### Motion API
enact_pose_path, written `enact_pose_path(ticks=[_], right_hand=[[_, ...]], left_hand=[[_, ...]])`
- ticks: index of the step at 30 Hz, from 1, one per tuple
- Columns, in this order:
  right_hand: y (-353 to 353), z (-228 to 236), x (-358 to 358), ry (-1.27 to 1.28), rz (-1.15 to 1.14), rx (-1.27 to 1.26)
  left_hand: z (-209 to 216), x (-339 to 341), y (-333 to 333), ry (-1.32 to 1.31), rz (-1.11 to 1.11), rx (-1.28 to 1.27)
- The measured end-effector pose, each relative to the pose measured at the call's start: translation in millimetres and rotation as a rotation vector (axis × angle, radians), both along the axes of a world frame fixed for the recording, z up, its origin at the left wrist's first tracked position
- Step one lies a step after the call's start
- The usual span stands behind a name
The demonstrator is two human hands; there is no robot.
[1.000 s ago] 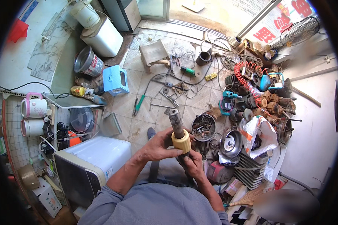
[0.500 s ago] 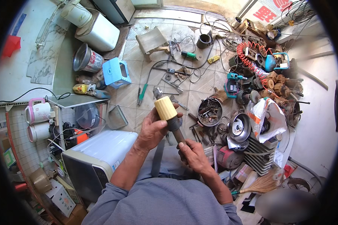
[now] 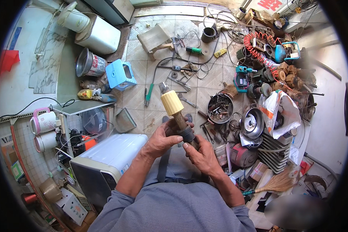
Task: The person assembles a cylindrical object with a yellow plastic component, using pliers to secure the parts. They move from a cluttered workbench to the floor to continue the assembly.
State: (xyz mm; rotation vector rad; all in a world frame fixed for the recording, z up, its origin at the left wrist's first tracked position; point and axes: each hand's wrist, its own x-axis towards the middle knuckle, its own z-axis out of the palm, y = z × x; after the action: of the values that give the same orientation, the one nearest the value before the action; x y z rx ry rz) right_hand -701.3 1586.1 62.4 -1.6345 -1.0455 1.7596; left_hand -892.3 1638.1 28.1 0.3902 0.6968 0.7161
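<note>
I hold a metal rod (image 3: pixel 179 121) upright and tilted in front of my lap. Near its far end sits a cream-yellow ribbed plastic sleeve (image 3: pixel 171 101), with a bare metal tip (image 3: pixel 164 88) sticking out beyond it. Lower down, a dark collar (image 3: pixel 186 133) surrounds the rod. My left hand (image 3: pixel 163 139) is closed about the collar, thumb on its near side and fingers behind. Just below it my right hand (image 3: pixel 200 155) grips the lower end of the rod, which its fingers partly hide.
On the tiled floor ahead lie a green angle grinder (image 3: pixel 194 50), loose tools (image 3: pixel 179 83) and cables. To the right are a pot of metal parts (image 3: pixel 219 108), a steel bowl (image 3: pixel 252 122) and machine parts. A white cabinet (image 3: pixel 110 154) and a blue stool (image 3: pixel 120 74) stand left.
The dark collar has slid down the rod, away from the yellow sleeve toward my right hand. My left hand has moved down with it, baring the rod between sleeve and collar.
</note>
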Motion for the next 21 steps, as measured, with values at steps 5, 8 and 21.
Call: enact_pose_path(ticks=[5,8,21], right_hand=[[2,3,2,-0.174,0.029,0.134],[5,7,5,-0.235,0.072,0.149],[23,-8,-16,-0.011,0.457,0.171]], left_hand=[[-2,2,-1,-0.072,0.011,-0.055],[2,4,-1,-0.067,0.052,-0.087],[-7,-27,-46,0.058,0.228,0.0]])
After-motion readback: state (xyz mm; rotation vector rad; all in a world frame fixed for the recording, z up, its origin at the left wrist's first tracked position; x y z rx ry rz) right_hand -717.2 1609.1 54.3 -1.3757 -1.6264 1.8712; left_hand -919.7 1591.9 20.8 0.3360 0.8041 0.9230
